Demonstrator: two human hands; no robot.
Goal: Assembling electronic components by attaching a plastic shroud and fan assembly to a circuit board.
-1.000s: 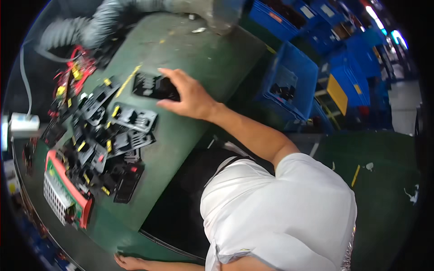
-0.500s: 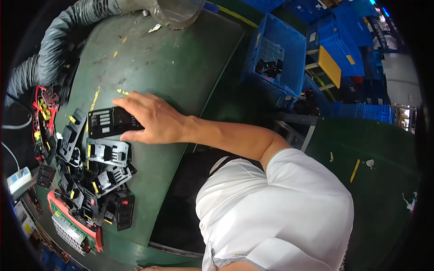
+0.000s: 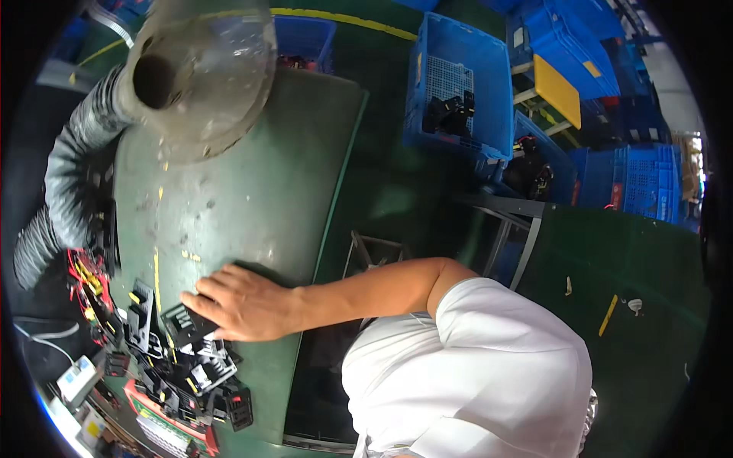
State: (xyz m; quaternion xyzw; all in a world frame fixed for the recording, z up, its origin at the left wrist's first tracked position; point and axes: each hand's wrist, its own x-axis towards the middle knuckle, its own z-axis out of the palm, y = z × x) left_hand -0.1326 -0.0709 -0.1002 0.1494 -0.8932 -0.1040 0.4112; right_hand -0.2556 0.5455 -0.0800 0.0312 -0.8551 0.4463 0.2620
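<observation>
- Green surface (image 3: 259, 191) with worn yellow marks; a clear hood (image 3: 221, 114) hangs over its end away from the parts, and a grey ribbed hose (image 3: 69, 175) bends along its far edge.
- Right hand (image 3: 248, 305), reaching in across the near edge: thumb and fingers are clamped on a black slotted panel (image 3: 189, 328), palm down.
- That panel sits toward the far edge, overlapping the upper part of a jumbled pile; whether it touches the surface cannot be told.
- Left hand is outside the view, so its state cannot be told.
- Just beside the panel, on the far-edge side, a grey plate (image 3: 142, 314) lies lengthwise; past the panel in the pile is a silver plate (image 3: 216, 372), with a small black frame (image 3: 240, 408) at the pile's near-edge side.
- Red wiring (image 3: 92, 281) lies along the far edge; a red-framed board (image 3: 177, 424) borders the pile.
- Beyond the near edge, a blue bin (image 3: 498, 99) holds black parts (image 3: 450, 114), near a yellow board (image 3: 556, 90).
</observation>
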